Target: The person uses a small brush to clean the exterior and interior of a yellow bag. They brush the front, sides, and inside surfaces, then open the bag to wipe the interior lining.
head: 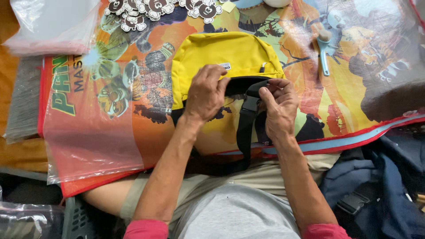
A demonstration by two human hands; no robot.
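A small yellow backpack (230, 55) lies flat on a bright cartoon-printed cloth (336, 102) in front of me. My left hand (206, 93) grips the bag's black lower edge, fingers curled over it. My right hand (278, 104) pinches the top of a black shoulder strap (245, 128) where it joins the bag. The strap hangs down toward my lap. A small white label and a zipper pull show on the bag's yellow front.
A clear plastic bag (88, 132) lies on the cloth at left, a stack of them (48, 26) at top left. Several cartoon cutout stickers (146, 11) sit at the top. A light blue tool (324, 55) rests at right. Dark blue bags (380, 186) are piled at lower right.
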